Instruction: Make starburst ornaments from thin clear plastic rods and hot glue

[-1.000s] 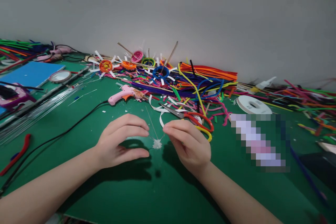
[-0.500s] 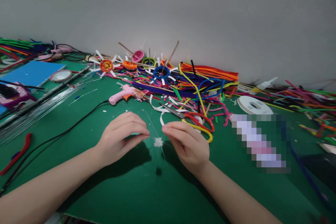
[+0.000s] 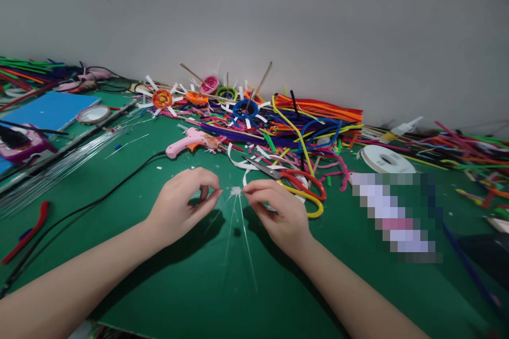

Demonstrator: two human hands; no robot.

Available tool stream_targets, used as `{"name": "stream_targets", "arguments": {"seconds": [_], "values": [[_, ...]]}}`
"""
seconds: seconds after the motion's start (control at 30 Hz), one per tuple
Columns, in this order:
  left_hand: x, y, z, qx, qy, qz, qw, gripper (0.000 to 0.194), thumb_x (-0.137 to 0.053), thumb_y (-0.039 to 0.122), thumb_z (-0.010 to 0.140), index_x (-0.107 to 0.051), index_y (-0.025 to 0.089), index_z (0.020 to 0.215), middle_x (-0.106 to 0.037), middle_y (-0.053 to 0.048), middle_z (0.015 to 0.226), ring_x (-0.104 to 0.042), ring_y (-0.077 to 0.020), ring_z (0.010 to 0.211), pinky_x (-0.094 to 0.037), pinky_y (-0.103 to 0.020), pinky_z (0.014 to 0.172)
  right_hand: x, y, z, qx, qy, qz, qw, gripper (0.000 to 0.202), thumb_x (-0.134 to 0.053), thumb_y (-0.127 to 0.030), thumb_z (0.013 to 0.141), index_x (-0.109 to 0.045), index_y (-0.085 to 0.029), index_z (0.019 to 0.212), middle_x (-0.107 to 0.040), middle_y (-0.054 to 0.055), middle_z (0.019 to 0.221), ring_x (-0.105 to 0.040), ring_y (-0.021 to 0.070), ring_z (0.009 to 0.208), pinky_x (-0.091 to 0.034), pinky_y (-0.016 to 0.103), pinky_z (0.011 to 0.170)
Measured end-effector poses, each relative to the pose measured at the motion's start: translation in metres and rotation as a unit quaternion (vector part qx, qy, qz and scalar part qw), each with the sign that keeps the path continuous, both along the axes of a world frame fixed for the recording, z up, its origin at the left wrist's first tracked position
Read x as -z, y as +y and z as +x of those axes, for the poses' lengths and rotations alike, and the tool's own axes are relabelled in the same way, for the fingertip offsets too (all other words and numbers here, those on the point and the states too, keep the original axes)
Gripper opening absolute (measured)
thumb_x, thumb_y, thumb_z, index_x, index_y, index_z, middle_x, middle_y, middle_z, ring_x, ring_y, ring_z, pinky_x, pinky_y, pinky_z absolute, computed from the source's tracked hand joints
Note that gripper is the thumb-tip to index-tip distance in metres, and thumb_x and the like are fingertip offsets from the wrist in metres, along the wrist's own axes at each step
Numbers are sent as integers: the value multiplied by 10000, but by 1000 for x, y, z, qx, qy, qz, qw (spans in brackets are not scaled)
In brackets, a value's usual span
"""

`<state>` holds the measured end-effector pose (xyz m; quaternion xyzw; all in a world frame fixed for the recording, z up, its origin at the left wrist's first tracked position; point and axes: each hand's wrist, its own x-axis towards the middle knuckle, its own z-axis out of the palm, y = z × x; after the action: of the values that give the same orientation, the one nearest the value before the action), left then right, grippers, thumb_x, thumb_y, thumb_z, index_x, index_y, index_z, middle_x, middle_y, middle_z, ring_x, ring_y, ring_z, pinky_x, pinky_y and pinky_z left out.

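Between my two hands hangs a whitish clear clump [image 3: 236, 190] with thin transparent strands fanning out below it. My left hand [image 3: 185, 204] pinches thumb and fingertips together just left of the clump, apparently on one of its fine strands. On the clump's right side, my right hand [image 3: 278, 212] is closed with its fingertips at the edge of the piece. Just beyond the right hand lie open scissors [image 3: 274, 173] with red and yellow handles. Behind the left hand rests a pink glue gun [image 3: 186, 143], its black cord running to the left.
Coloured pipe cleaners [image 3: 318, 108] are heaped along the wall, with small woven bowls [image 3: 162, 99] among them. A white ribbon spool [image 3: 387, 160] and a pixelated patch are at right. Clear strands [image 3: 75, 161], a blue board [image 3: 51, 108] and a tape roll [image 3: 93, 114] lie left.
The clump has been raised and tilted between my hands, so its strands now point down toward me. My fingertips have moved slightly up and left.
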<state>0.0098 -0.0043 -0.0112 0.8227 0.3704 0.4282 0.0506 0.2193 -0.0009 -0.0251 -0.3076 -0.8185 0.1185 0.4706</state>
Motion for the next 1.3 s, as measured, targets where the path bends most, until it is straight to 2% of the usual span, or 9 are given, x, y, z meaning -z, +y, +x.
{"name": "stream_targets", "arguments": {"seconds": [0.27,0.5,0.73,0.87,0.97,1.1,1.2,1.3], "values": [[1,-1,-1,29,2,10,1000,73,-547,120,844,-582,180,866,-669,-36,853,-626,-107,702,-500,-234,642,-1,2,0,25,4,18,1000,206,-533,-39,839,-660,-197,878,-695,50,891,-664,141,821,-555,272,708],[-1,-2,-1,45,4,19,999,56,-613,201,823,-611,174,872,-679,-48,911,-619,-90,619,-502,-238,624,0,1,0,34,11,32,999,218,-534,-34,834,-660,-208,874,-698,48,884,-664,146,817,-556,282,696],[0,-5,-3,38,-4,-5,999,131,-475,210,885,-598,184,920,-683,-60,923,-645,-161,847,-495,-304,767,-2,-1,0,43,13,46,998,228,-545,-39,829,-673,-214,899,-700,48,892,-666,154,818,-558,291,703],[2,-4,-7,66,-14,-39,997,293,-339,348,945,-574,180,993,-643,-92,1032,-597,-190,973,-447,-346,845,-3,-3,-1,31,21,78,996,265,-547,-15,823,-666,-216,949,-693,60,914,-654,159,844,-557,302,706],[3,-4,-6,66,-10,-40,997,324,-422,456,910,-559,181,1013,-620,-95,1076,-576,-197,1005,-423,-343,874,-4,-4,-1,15,19,85,996,283,-536,13,814,-664,-195,956,-688,74,916,-649,160,855,-554,299,709],[3,-5,-4,52,2,-37,998,254,-537,384,861,-549,183,1015,-610,-87,1093,-567,-196,1022,-418,-334,899,-3,-5,-1,14,17,90,996,287,-534,21,810,-658,-190,960,-685,80,922,-647,161,856,-552,301,707],[2,-6,-3,45,7,-38,998,194,-540,280,847,-544,183,1015,-606,-83,1100,-565,-190,1026,-420,-333,903,-2,-4,-1,16,18,85,996,280,-530,12,818,-655,-203,947,-683,73,926,-646,160,860,-554,305,708],[1,-7,-3,43,5,-42,998,204,-537,247,830,-544,180,1023,-599,-87,1107,-558,-195,1035,-421,-344,908,-2,-5,-2,14,19,78,997,271,-532,23,809,-660,-188,919,-682,78,924,-648,159,863,-552,300,718]]}}
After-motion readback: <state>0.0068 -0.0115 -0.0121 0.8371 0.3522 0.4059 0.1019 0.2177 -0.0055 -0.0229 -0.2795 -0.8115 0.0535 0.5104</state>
